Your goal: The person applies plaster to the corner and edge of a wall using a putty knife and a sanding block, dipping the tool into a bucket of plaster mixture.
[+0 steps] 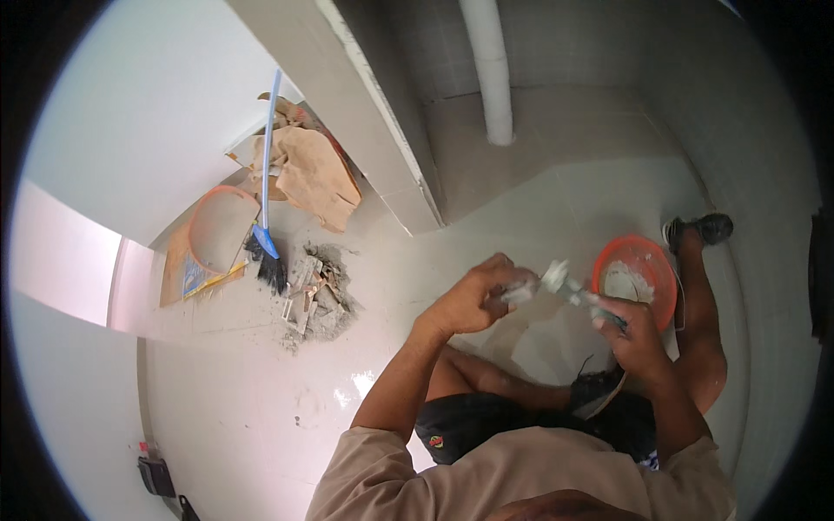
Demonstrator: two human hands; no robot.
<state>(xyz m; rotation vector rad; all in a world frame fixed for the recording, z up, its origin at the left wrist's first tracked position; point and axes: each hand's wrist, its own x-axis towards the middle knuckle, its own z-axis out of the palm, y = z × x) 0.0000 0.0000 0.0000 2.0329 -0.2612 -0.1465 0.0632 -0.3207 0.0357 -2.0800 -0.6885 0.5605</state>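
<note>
My right hand [632,337] is closed around the greenish-grey handle of a small hand tool [573,292]. Its far end is coated in thick white paste, and the exact kind of tool cannot be made out. My left hand [476,297] is raised beside that end, fingers curled together. A blurred whitish piece [519,291] shows at its fingertips, just apart from the tool. An orange bucket [668,291] stands on the floor beyond my right hand, with white paste [627,280] inside and smeared on its wall.
A rubble heap [317,295] lies left on the tiled floor, beside a blue-handled broom [267,165]. Torn brown cardboard [317,174] and an orange hoop-shaped rim [193,233] are behind. A wall end [382,130] juts in ahead; a white pipe [491,74] meets the floor.
</note>
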